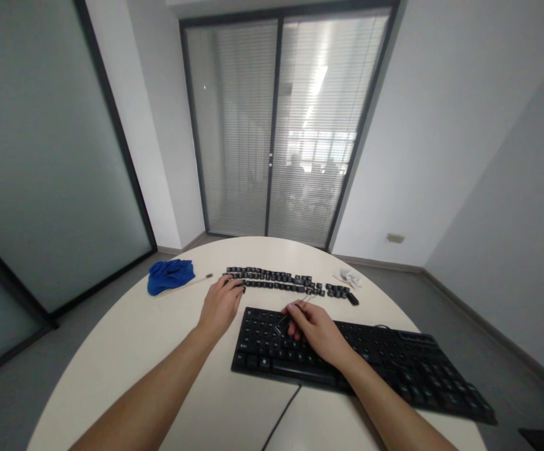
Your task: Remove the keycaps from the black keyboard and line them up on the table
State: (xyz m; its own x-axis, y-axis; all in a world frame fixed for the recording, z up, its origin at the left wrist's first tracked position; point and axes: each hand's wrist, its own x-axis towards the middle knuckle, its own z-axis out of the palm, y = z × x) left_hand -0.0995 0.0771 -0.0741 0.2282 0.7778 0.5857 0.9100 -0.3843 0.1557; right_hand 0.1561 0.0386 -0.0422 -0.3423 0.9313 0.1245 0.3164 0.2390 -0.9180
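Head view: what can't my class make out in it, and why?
Lettering on the loose keycaps: head view, too small.
Wire tool, held part: head view, hidden by right hand.
What lies under the left hand: head view, covered.
Part of the keyboard: head view, behind the right forearm.
Cable, one end: head view, cut off by bottom edge.

This looks to me like a small office room: beyond the fingers [230, 286] stand glass panels [321, 125] with slatted blinds [236, 144], to their left a frosted partition [56, 156], and beneath them a rounded, pale tabletop [168, 332] bearing a computer keyboard [379, 346].
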